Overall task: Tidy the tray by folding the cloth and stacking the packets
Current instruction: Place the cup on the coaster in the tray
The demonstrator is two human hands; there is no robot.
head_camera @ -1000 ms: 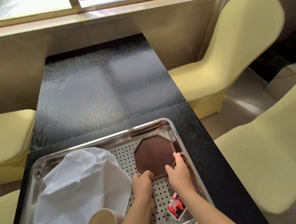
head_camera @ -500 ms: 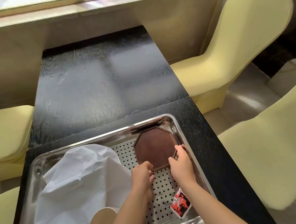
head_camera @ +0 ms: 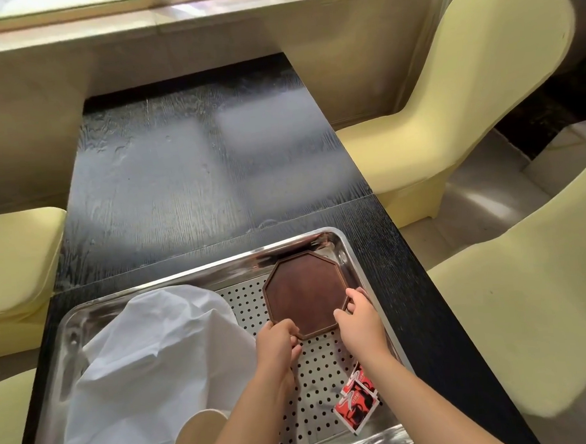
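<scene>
A steel tray with a perforated floor lies on the near end of the black table. A rumpled white cloth covers its left half. A brown octagonal plate sits in the tray's far right corner. My left hand pinches the plate's near left edge, and my right hand grips its near right edge. Red and white packets lie overlapped near the tray's front right, beside my right forearm.
A paper cup stands at the tray's near edge, partly behind my left forearm. The black table stretches toward the window sill. Pale yellow chairs flank it on both sides.
Both hands have pushed the brown plate farther into the tray's far right corner. The cloth and packets have stayed put.
</scene>
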